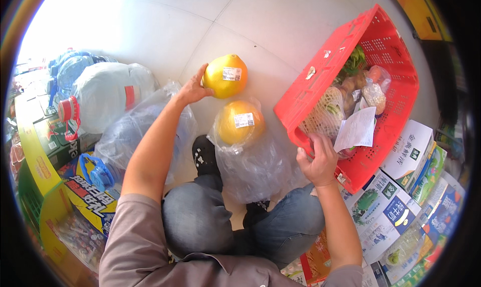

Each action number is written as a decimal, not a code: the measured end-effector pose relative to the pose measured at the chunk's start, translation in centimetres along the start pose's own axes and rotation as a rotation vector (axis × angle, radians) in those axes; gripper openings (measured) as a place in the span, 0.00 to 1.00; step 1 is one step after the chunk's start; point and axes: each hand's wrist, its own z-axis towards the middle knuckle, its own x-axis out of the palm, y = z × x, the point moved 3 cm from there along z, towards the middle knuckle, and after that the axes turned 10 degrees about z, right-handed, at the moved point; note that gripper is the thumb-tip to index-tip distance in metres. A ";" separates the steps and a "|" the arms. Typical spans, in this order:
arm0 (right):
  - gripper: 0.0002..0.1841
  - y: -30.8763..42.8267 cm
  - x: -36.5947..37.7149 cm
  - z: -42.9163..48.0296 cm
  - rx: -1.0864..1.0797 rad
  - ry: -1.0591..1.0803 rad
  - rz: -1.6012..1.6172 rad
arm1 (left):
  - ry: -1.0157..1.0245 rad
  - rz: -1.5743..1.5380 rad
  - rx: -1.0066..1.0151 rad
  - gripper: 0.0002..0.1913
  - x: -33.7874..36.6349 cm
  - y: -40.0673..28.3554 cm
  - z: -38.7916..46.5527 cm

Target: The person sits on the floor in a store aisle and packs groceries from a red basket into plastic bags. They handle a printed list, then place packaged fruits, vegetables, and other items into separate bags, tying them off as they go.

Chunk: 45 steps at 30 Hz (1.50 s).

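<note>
A yellow pomelo (225, 78) bearing a printed label is in my left hand (194, 87), thumb and fingers spread around its left side. Just below it, a second labelled pomelo (240, 123) lies in a clear plastic bag (255, 166) whose loose part spreads between my feet. My right hand (319, 159) grips the near rim of a red plastic shopping basket (312, 78), which looks tilted. Inside the basket are leafy greens (355, 59), produce in white foam netting (323, 112), bagged vegetables (375, 86) and a white paper slip (357, 129) with writing.
To my left stand large water bottles (109, 95), one wrapped in clear plastic with a blue cap (101, 176), beside stacked cartons and a yellow display box (56, 215). Milk cartons (383, 208) crowd the right side. Pale floor tiles (225, 20) extend ahead.
</note>
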 end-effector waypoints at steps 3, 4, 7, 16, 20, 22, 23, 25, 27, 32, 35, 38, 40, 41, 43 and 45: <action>0.22 0.1 0.1 0.0 0.049 0.018 0.027 | -0.138 0.165 0.094 0.56 1.4 3.5 0.9; 0.22 0.0 0.0 -0.1 0.037 0.004 0.020 | -0.099 0.225 0.038 0.54 1.4 1.9 0.4; 0.22 0.0 -0.3 -0.2 0.142 0.049 0.070 | -0.103 0.303 -0.025 0.45 0.1 -0.7 -1.0; 0.29 -1.5 0.7 -0.1 0.020 0.213 -0.103 | -0.089 0.246 -0.022 0.24 -1.3 -8.0 -11.3; 0.27 -4.7 1.4 -1.4 0.083 0.151 -0.122 | 0.036 0.299 0.168 0.23 0.0 -12.0 -18.1; 0.26 -5.7 1.9 -1.6 0.035 0.145 -0.219 | 0.132 0.343 0.154 0.25 -0.2 -12.0 -23.0; 0.26 -5.6 1.7 -1.3 0.085 0.190 -0.241 | 0.026 0.296 0.147 0.20 -0.7 -11.9 -26.0; 0.27 -5.8 1.5 -1.3 0.068 0.229 -0.272 | -0.039 0.194 0.125 0.14 -1.9 -11.0 -32.5; 0.27 -6.3 1.4 -1.6 0.008 0.214 -0.275 | -0.235 0.039 0.122 0.11 -1.7 -9.1 -38.5; 0.25 -8.1 1.1 -0.3 -0.050 0.197 -0.261 | -0.586 -0.504 -0.127 0.10 1.2 -5.5 -50.3; 0.27 -9.0 0.8 0.5 -0.073 0.194 -0.260 | -0.830 -0.709 -0.347 0.11 3.8 -2.1 -55.6; 0.25 -4.4 0.9 -1.0 0.061 0.227 -0.297 | -1.225 -1.028 -0.601 0.13 9.4 3.8 -59.6; 0.25 -6.4 1.9 -0.3 -0.072 0.183 -0.249 | -1.416 -0.765 -0.818 0.16 9.4 4.9 -61.3; 0.25 -7.5 1.9 -0.1 -0.143 0.169 -0.235 | -1.497 -0.550 -0.941 0.18 9.4 5.3 -62.2; 0.22 -6.1 2.1 -1.2 -0.092 0.241 -0.268 | -1.655 -0.207 -1.086 0.21 11.8 6.1 -63.9; 0.22 -9.7 3.7 -1.1 -0.218 0.122 -0.194 | -1.876 0.077 -1.009 0.24 9.9 8.9 -61.8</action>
